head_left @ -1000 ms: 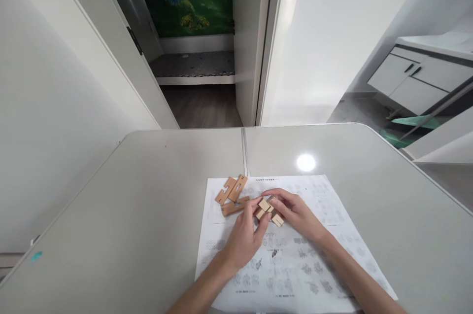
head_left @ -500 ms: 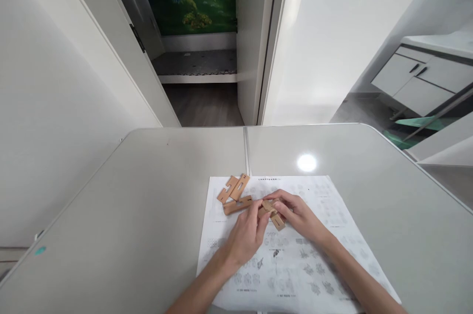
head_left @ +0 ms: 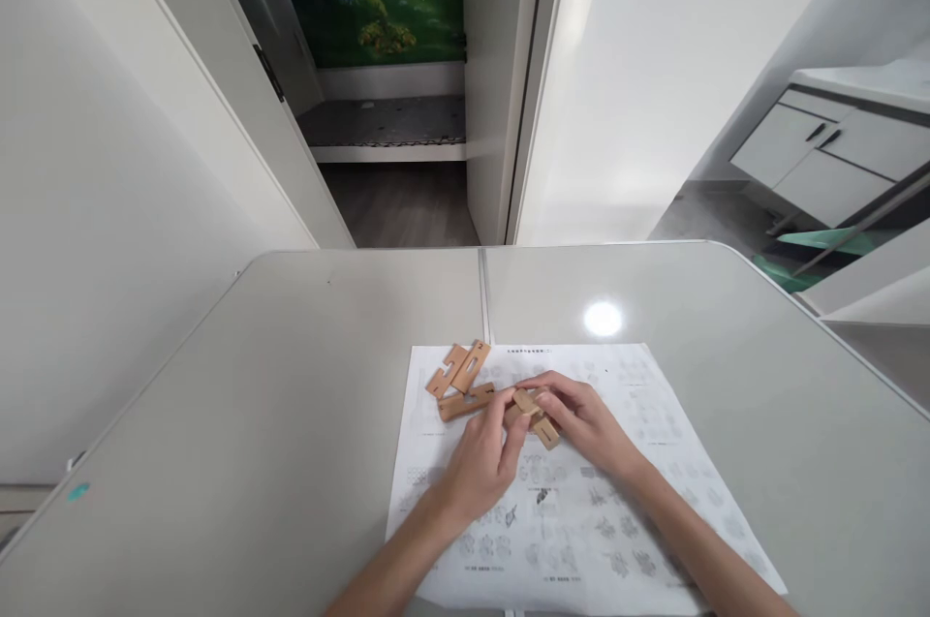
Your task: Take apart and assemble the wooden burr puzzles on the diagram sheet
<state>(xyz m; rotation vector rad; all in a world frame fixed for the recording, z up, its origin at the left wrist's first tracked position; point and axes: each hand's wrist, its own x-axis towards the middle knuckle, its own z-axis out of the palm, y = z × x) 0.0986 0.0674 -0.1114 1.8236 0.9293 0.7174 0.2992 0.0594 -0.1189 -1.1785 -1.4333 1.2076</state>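
Observation:
Between my two hands, a few interlocked wooden puzzle pieces (head_left: 546,432) are held just over the printed sheet. My left hand (head_left: 483,457) pinches them from the left with thumb and forefinger. From the right, my right hand (head_left: 587,418) grips the same cluster, its thumb pressing on top and its fingers curled behind. How the pieces join is partly hidden by the fingers. Beyond my left hand lie loose notched pieces: a wooden piece with a side notch (head_left: 445,373), a slotted wooden piece (head_left: 473,365) leaning against it, and a longer notched wooden piece (head_left: 457,405).
The paper sheet (head_left: 581,588), printed with small diagrams, lies on a pale grey table (head_left: 254,462) with a seam down its middle. White walls and an open doorway stand past the far edge. A white cabinet (head_left: 814,152) is at the right.
Both hands keep their grip on the wooden pieces; the cluster has tilted very slightly. The loose pieces lie as before.

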